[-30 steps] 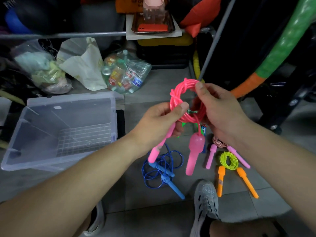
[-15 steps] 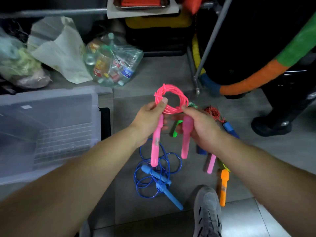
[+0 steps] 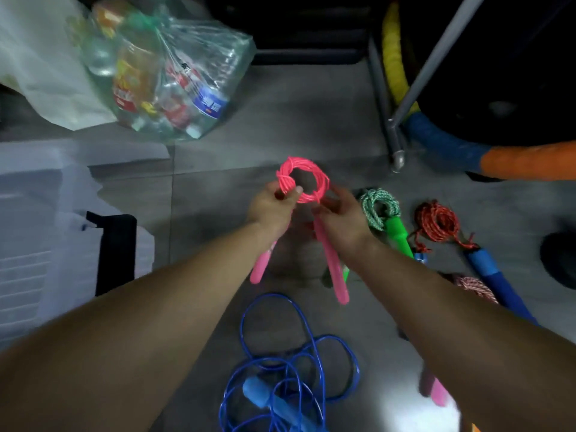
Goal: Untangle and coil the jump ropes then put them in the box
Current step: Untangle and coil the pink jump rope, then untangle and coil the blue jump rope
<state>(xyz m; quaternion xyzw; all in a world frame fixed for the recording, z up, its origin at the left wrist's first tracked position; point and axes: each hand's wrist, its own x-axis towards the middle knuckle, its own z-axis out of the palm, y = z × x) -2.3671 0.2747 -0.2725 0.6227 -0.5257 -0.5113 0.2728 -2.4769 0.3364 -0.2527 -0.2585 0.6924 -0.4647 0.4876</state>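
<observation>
Left hand [image 3: 274, 210] pinches the pink rope [image 3: 308, 165] on the wrapped side of its small coil, thumb on top. The right hand [image 3: 341, 218] curls its fingers at the opposite edge, about where the cord runs down into a handle. The coil is held up above the floor [image 3: 280, 120], and both pink handles [image 3: 336, 275] hang free below the hands.

The rope looks like thin, smooth plastic cord: light, springy and a little slick. A coil like this probably wants to spring open as soon as the grip loosens. The hard handles carry most of the weight, so they would swing and tug at the loops if the rope were lifted by the cord alone. The safest hold is likely across the wrapped part of the ring, with the handles gathered into the same grip.

The clear box [image 3: 28, 219] sits to the left, blurred, and well apart from the hands. A loose blue rope [image 3: 249, 310] sprawls on the floor below the arms and looks tangled. To the right lie a green rope [image 3: 378, 202] and a red rope [image 3: 436, 221], both bundled and seemingly of softer braided cord.
</observation>
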